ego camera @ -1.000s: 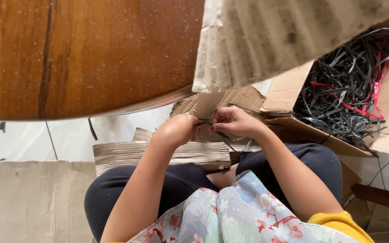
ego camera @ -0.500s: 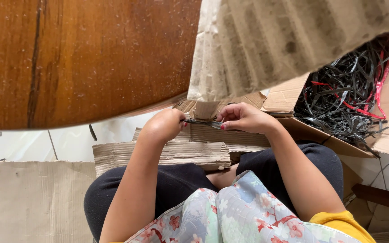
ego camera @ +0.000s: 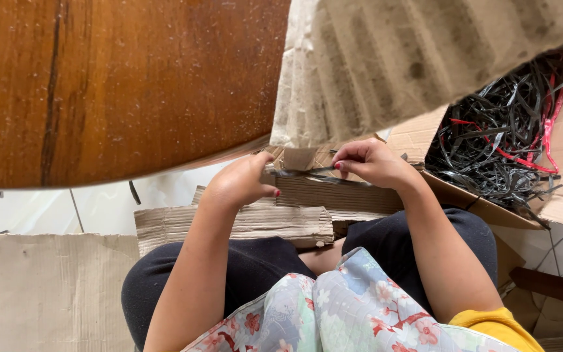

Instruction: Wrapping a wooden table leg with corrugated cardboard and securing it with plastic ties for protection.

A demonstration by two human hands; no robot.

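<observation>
My left hand [ego camera: 239, 184] grips the left end of a folded piece of brown corrugated cardboard [ego camera: 333, 195] held over my knees. My right hand [ego camera: 373, 163] pinches a thin black plastic strap [ego camera: 307, 173] that runs along the top edge of that cardboard toward my left hand. Both hands sit just under the rim of a round wooden table [ego camera: 118, 85]. The far part of the cardboard is hidden behind a large corrugated sheet [ego camera: 418, 58] close to the camera.
An open cardboard box [ego camera: 555, 202] at the right holds a tangle of black and red plastic straps [ego camera: 503, 137]. More corrugated pieces [ego camera: 236, 225] lie on my lap. A flat cardboard sheet [ego camera: 53, 287] lies on the white tiled floor at the left.
Both hands have risen a little toward the table rim and drawn slightly apart. The black strap now lies stretched between them along the cardboard's top edge.
</observation>
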